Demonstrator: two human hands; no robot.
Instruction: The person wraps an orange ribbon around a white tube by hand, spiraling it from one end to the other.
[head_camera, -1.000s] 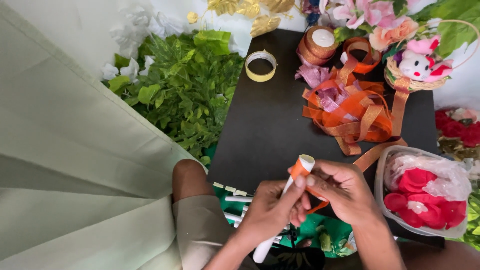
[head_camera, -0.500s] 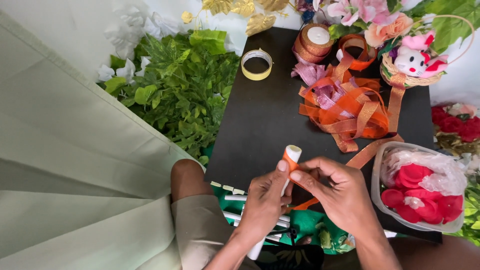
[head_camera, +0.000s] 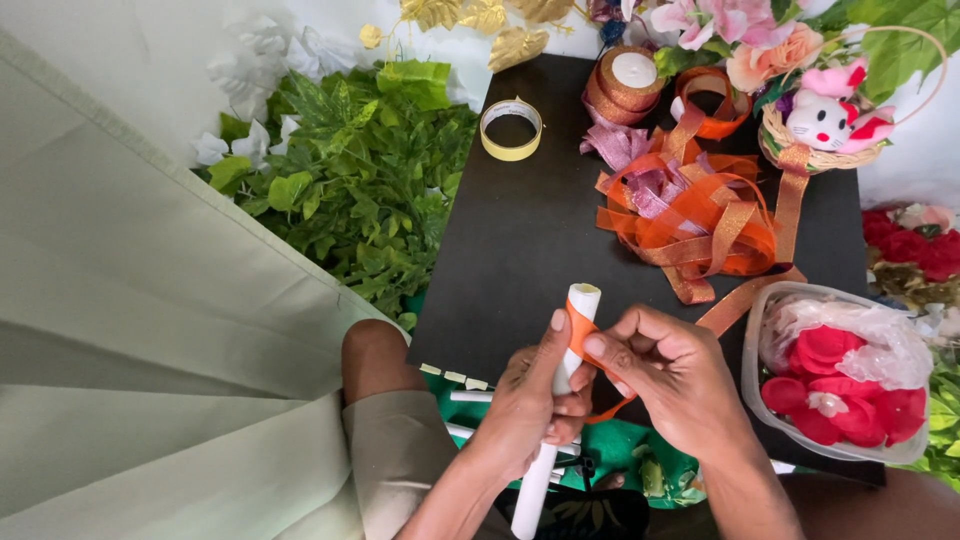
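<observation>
- Left hand wrapped around white tube, fingers closed on its middle, thumb laid up along the shaft.
- Right hand beside it, thumb and forefinger pinching orange ribbon against the tube just below its top.
- Tube long axis near upright in view, leaning slightly right; open top end toward the black board, bottom end down toward the body.
- Ribbon wound around the upper tube, a loose strand looping under the right hand.
- Tube held above the board's near edge, over the lap.
- Further out: ribbon heap mid-board, yellow tape roll well apart on the far side, copper ribbon spool near the far edge.
- Clear tub of red petals right of the hands; basket with a plush toy at far right; green foliage left of the board.
</observation>
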